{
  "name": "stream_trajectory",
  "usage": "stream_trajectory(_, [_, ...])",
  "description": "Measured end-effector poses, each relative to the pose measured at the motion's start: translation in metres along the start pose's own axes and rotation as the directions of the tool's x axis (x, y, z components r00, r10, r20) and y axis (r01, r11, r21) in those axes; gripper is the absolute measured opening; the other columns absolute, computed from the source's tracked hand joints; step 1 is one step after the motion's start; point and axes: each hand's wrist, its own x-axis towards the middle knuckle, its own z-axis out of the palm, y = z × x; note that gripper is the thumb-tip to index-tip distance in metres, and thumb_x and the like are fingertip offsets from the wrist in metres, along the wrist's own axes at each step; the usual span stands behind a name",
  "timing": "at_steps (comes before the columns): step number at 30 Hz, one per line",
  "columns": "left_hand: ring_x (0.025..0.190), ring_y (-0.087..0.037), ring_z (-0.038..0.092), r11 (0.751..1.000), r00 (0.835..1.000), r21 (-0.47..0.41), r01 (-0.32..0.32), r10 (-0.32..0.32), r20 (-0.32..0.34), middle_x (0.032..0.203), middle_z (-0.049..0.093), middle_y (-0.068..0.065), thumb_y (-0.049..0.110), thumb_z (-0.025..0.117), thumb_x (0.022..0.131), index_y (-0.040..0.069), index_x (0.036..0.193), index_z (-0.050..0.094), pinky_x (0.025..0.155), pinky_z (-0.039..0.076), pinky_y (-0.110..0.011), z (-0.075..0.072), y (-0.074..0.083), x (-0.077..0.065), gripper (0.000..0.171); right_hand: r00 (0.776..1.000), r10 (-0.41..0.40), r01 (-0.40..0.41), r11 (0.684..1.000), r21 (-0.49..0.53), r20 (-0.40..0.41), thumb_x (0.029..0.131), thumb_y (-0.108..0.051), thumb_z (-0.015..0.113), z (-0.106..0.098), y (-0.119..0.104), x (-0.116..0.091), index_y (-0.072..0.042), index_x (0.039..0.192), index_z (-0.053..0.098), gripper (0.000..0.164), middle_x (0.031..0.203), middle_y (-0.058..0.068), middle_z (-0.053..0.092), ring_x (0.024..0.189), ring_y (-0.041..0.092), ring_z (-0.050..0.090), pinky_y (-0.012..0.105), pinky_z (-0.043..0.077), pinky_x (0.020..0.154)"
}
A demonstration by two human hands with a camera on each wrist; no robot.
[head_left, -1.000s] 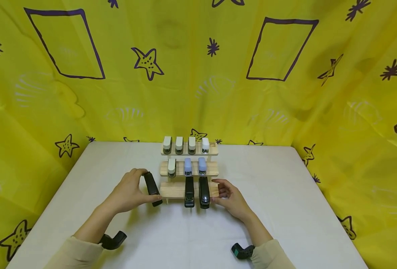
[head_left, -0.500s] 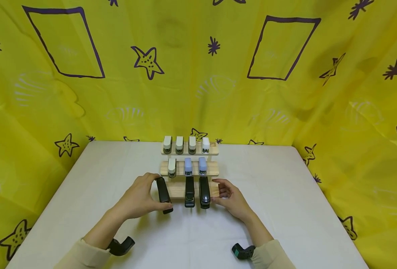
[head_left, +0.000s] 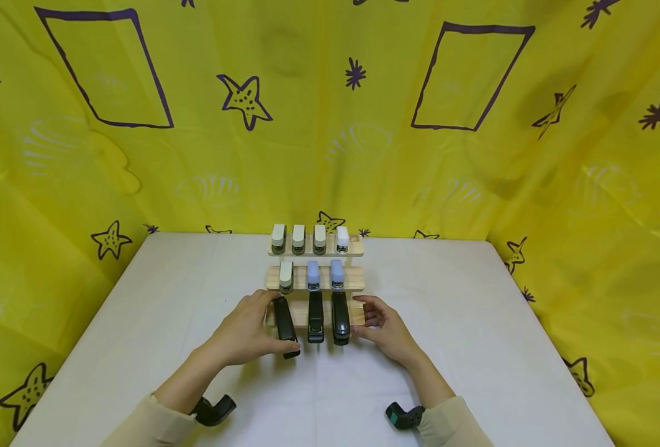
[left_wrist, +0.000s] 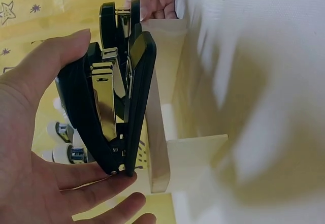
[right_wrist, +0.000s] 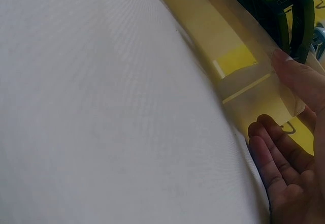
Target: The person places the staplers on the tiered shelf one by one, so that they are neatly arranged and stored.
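Observation:
My left hand (head_left: 246,335) holds a black stapler (head_left: 287,326) lengthwise between thumb and fingers, at the left part of the wooden tiered rack's lowest shelf (head_left: 302,315). In the left wrist view this stapler (left_wrist: 81,99) stands close over the shelf, its front end apart and the metal magazine showing. Two more black staplers, one in the middle (head_left: 315,316) and one at the right (head_left: 340,318), lie on that shelf. My right hand (head_left: 387,332) grips the shelf's right end, thumb at the front corner (right_wrist: 292,64) and index finger at the back; its other fingers curl below.
Three small staplers, one pale green (head_left: 286,276) and two blue (head_left: 313,274), sit on the middle shelf (head_left: 355,278). Several white ones (head_left: 298,238) line the top shelf (head_left: 356,246). A white cloth (head_left: 447,298) covers the table, before a yellow patterned curtain (head_left: 307,155).
My left hand has carried the black stapler rightward, from beside the rack to over the left part of its lowest shelf. The right hand stays at the shelf's end.

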Motion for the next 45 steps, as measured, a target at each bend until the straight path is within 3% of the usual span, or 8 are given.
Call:
stream_trajectory(15, [0.138,-0.041,0.049,0.999,1.000,-0.048,0.016,-0.015,0.010,0.153,0.051,-0.020,0.065,0.086,0.072,0.003,0.153,0.047,0.112,0.046,-0.059,0.0077,-0.0006,0.0016,0.110,1.000,-0.008,0.008,1.000,0.005,-0.003,0.085,-0.010,0.085,-0.0002,-0.0002,0.0006,-0.015,0.143,0.058,0.064,0.120,0.018,0.060,0.100,0.023,0.060,0.022,0.055,0.086])
stream_trajectory(21, [0.136,-0.038,0.050,0.997,1.000,-0.077,0.018,-0.017,0.016,0.154,0.049,-0.017,0.065,0.082,0.078,0.007,0.157,0.044,0.108,0.049,-0.059,0.0096,-0.0013,-0.0013,0.105,1.000,-0.012,0.012,1.000,0.009,-0.003,0.085,-0.010,0.085,-0.0012,-0.0010,0.0013,-0.015,0.143,0.058,0.065,0.119,0.019,0.061,0.099,0.023,0.061,0.022,0.055,0.086])
stream_trajectory(28, [0.145,-0.044,0.044,0.992,0.999,-0.123,0.038,-0.036,0.015,0.159,0.047,-0.018,0.062,0.082,0.080,0.011,0.157,0.045,0.115,0.041,-0.065,0.0098,-0.0015,-0.0037,0.099,1.000,0.002,-0.002,1.000,0.011,0.004,0.085,-0.010,0.085,-0.0009,-0.0004,0.0012,-0.013,0.143,0.057,0.065,0.119,0.018,0.061,0.099,0.022,0.061,0.022,0.055,0.086])
stream_trajectory(35, [0.146,-0.039,0.047,0.980,0.997,-0.185,0.076,-0.076,0.011,0.155,0.055,-0.011,0.061,0.084,0.078,0.016,0.155,0.049,0.115,0.042,-0.062,0.0069,-0.0005,-0.0030,0.096,1.000,-0.011,0.011,1.000,0.010,0.006,0.085,-0.010,0.084,-0.0023,0.0005,0.0012,-0.011,0.144,0.056,0.065,0.119,0.019,0.061,0.098,0.020,0.061,0.022,0.055,0.086])
stream_trajectory(45, [0.142,-0.039,0.052,0.977,0.994,-0.188,0.102,-0.106,-0.013,0.147,0.063,-0.006,0.057,0.085,0.079,0.015,0.153,0.052,0.111,0.046,-0.061,0.0072,0.0003,-0.0038,0.091,1.000,-0.007,0.007,1.000,-0.001,0.005,0.086,-0.012,0.084,-0.0014,0.0007,0.0006,-0.014,0.144,0.057,0.064,0.118,0.017,0.062,0.099,0.020,0.061,0.023,0.055,0.086])
